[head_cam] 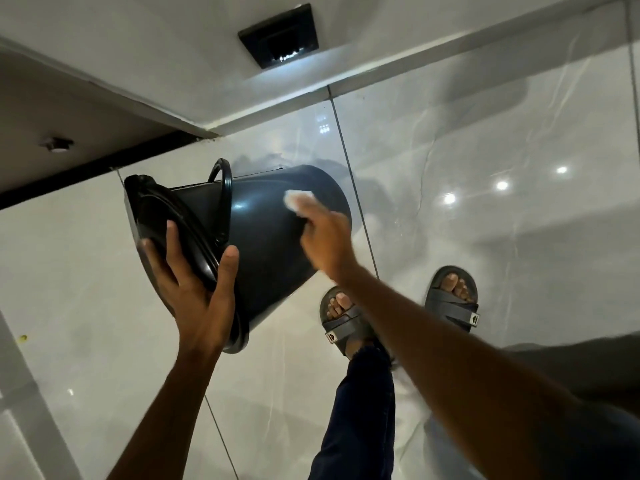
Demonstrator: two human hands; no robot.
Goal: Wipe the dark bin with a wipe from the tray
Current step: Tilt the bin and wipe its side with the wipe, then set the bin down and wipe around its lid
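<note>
The dark bin [266, 244] is held up on its side above the glossy floor, its lidded top toward the left and its base toward the right. My left hand [197, 289] grips the bin's rim and lid from below, thumb on the wall, fingers across the lid. My right hand [325, 237] presses a small white wipe [298, 199] against the bin's upper side wall near the base. A dark ring handle [221, 188] sticks up near the rim. The tray is not in view.
Below are glossy pale floor tiles [485, 188] with light reflections. My two feet in dark sandals [341, 320] stand to the right under the bin. A white wall with a black square switch plate [278, 36] runs at the top, and a cabinet edge [69, 133] at the left.
</note>
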